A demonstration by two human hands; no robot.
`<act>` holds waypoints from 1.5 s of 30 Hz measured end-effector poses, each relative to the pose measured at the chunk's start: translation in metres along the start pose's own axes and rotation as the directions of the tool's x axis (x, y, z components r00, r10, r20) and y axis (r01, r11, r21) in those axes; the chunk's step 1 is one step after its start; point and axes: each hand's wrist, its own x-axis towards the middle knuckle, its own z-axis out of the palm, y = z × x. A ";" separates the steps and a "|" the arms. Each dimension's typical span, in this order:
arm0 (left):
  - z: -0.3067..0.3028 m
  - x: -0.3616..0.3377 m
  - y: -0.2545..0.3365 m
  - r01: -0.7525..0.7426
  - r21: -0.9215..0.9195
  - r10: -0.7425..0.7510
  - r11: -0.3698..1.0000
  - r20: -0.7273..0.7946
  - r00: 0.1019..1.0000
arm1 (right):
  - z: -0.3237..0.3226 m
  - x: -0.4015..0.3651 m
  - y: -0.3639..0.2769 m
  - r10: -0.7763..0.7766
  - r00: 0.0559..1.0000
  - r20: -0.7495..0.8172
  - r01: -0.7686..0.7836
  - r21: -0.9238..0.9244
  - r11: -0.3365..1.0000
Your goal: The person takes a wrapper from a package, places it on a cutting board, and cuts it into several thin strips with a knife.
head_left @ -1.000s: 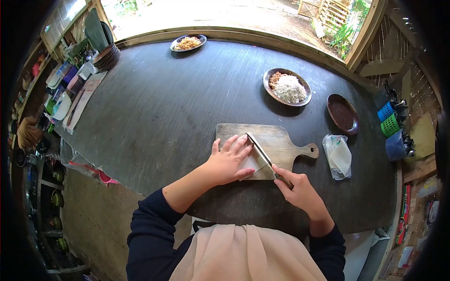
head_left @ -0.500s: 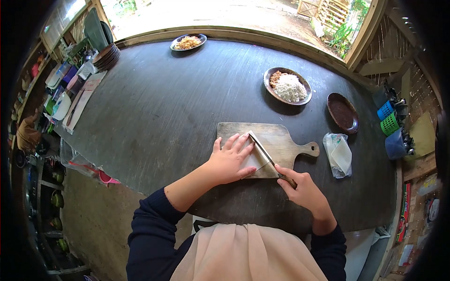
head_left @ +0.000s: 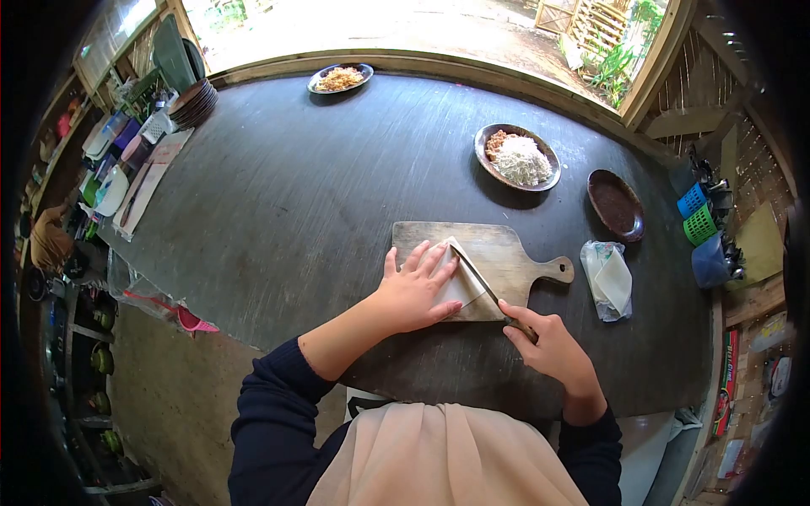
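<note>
My left hand point(head_left: 418, 289) lies flat with its fingers spread, pressing on a pale, thin wrapper sheet point(head_left: 467, 295) on the wooden cutting board point(head_left: 504, 250). Part of the sheet is hidden under the palm. In my right hand point(head_left: 553, 347) is a knife point(head_left: 477, 277), gripped by its dark handle. The blade runs diagonally across the board along the sheet's edge, close to my left fingertips. To the right of the board, a plastic packet point(head_left: 607, 281) holds more pale sheets.
Beyond the board sits a plate point(head_left: 551, 179) of white shreds and reddish-brown food. An oval brown dish point(head_left: 616, 205) lies at right, and a plate of shredded food point(head_left: 340, 79) stands by the window. Stacked brown plates point(head_left: 192, 104) and utensil baskets point(head_left: 700, 225) line the sides.
The knife blade has turned slightly and shows less of its bright face. My right hand has shifted a little to the right; my left hand has stayed in place.
</note>
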 end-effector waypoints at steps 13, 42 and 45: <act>0.002 -0.001 0.001 -0.057 0.005 0.057 0.998 0.024 0.998 | 0.011 0.005 0.011 -0.012 1.000 -0.017 0.014 0.080 0.997; 0.003 0.000 0.006 -0.012 0.021 0.011 1.000 0.072 0.997 | 0.005 -0.014 0.018 -0.013 1.000 -0.005 0.013 0.000 1.000; 0.004 0.000 0.006 -0.013 0.028 0.011 1.000 0.070 0.998 | 0.005 -0.017 0.015 0.012 1.000 0.002 -0.012 0.002 1.000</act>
